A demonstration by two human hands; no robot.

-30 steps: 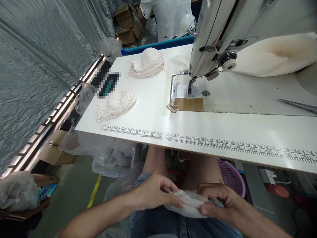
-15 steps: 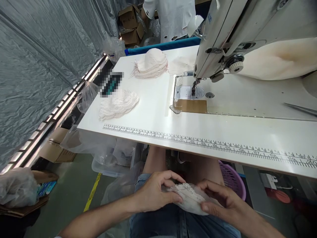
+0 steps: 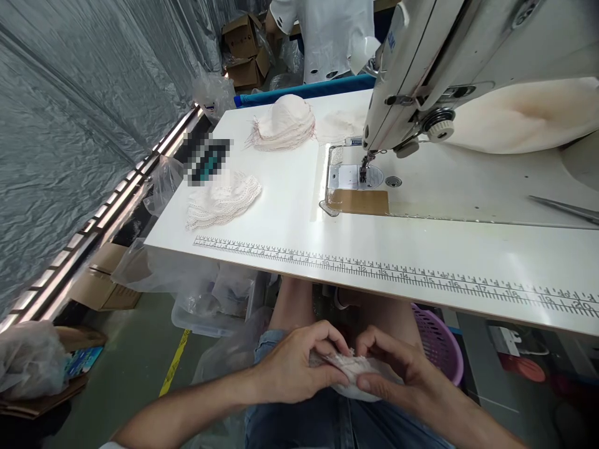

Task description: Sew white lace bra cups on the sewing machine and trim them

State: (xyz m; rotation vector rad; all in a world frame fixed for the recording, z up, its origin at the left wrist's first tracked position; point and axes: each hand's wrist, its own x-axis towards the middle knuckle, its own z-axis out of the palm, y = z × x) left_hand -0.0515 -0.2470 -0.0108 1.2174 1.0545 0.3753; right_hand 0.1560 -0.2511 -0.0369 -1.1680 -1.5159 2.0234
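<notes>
A small white piece of lacy fabric (image 3: 349, 374) is held over my lap, below the table's front edge. My left hand (image 3: 306, 365) pinches its left end between thumb and fingers. From the other side my right hand (image 3: 390, 368) grips it, thumb in front and fingers behind. Part of the fabric is hidden by the fingers. On the table lie a stack of white lace-edged pieces (image 3: 224, 199) and, farther back, a stack of pale cup-shaped pieces (image 3: 285, 121) with loose pink threads.
A sewing machine (image 3: 407, 81) stands on the white table (image 3: 281, 212), which has a ruler printed along its front edge. Scissors (image 3: 566, 209) lie at the right. Below are a purple basket (image 3: 437, 343) and a clear plastic bin (image 3: 206, 315). Another person (image 3: 327, 37) is behind the table.
My right hand has moved left along the fabric, closer to my left hand. The fabric is more bunched between them. My left hand has hardly moved.
</notes>
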